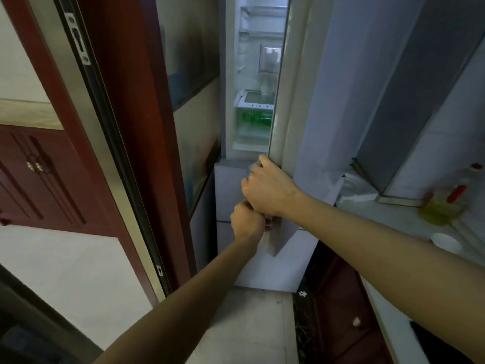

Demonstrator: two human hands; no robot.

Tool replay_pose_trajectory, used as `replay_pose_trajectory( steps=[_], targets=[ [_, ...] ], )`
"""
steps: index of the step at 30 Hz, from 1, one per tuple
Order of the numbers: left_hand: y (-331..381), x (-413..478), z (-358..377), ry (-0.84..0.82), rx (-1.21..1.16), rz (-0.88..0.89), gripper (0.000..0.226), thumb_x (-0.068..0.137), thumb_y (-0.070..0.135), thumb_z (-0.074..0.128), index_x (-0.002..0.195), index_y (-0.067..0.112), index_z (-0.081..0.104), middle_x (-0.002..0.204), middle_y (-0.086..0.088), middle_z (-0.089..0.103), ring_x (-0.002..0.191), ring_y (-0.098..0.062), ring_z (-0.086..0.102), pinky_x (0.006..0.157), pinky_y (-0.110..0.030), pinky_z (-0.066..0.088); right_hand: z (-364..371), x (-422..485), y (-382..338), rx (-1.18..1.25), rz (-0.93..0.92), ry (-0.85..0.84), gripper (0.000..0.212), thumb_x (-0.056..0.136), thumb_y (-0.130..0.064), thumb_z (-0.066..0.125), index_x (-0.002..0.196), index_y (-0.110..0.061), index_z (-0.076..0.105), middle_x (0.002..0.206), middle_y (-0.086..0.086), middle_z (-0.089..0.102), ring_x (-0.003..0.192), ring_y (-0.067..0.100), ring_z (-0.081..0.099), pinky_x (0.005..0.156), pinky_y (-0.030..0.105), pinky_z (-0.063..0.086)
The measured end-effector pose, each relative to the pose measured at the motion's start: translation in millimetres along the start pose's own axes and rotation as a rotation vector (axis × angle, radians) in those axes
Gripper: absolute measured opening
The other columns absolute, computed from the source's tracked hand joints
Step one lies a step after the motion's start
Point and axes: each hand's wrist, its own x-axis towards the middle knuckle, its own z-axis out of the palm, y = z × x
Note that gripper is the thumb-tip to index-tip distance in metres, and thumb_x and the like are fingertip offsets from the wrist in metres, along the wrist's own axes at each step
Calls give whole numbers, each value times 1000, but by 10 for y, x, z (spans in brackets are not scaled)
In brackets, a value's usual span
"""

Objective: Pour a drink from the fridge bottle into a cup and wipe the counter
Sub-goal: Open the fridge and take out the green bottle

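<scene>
Clamps right hand (267,187) and left hand (248,222), fingers curled, on tall pale fridge door (294,101) edge, likely to swing it wider toward green bottle (256,119) inside.

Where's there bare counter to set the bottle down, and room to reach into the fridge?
Bare pale counter lies between the white fridge door and the yellow oil bottle. Near that bottle and the small white cup it is crowded. The fridge opening is narrow; left hand and right hand grip the door's edge.
</scene>
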Motion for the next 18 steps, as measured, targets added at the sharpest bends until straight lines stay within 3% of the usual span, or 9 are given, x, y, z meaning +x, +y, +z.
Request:
replay_pose_trajectory(
  steps=[2, 6, 9, 13, 18],
  targets=[
    [-6, 2, -17, -44, 17, 19, 20, 95, -1, 46, 91, 6, 64, 82, -15, 71, 68, -26, 71, 58, -37, 62, 3, -37, 17, 25, 42, -41, 23, 91, -14, 43, 77, -17, 60, 74, 1, 66, 69, 21, 53, 75, 38, 27],
    [5, 10, -17, -176, 9, 43, 23, 94, -3, 47, 88, 11, 63, 81, -10, 70, 74, -27, 70, 59, -37, 62, -22, -190, 17, 81, 116, -105, 21, 93, -19, 43, 86, -17, 63, 82, 4, 68, 74, 21, 57, 76, 38, 35],
    [-21, -12, 33, -274, 22, 42, 26, 97, -3, 46, 83, 14, 60, 81, -10, 68, 71, -21, 67, 54, -30, 60, -64, -367, 14, 110, 197, -155, 17, 95, -20, 41, 90, -17, 57, 88, 5, 68, 78, 24, 62, 72, 38, 23],
    [-61, 36, 139, -299, 28, 18, 18, 99, 0, 46, 101, 1, 63, 92, -21, 71, 78, -34, 70, 54, -32, 60, -143, -582, -37, 191, 319, -221, 15, 95, -20, 42, 96, -16, 56, 95, 7, 68, 86, 26, 63, 75, 38, 27],
    [63, 99, 267, -325, 18, 39, 20, 95, -3, 46, 95, 3, 64, 73, -9, 68, 62, -22, 66, 53, -33, 60, -79, -674, 3, 245, 421, -240, 20, 94, -26, 46, 105, -16, 61, 103, 6, 67, 93, 24, 62, 78, 38, 33]
  ],
)
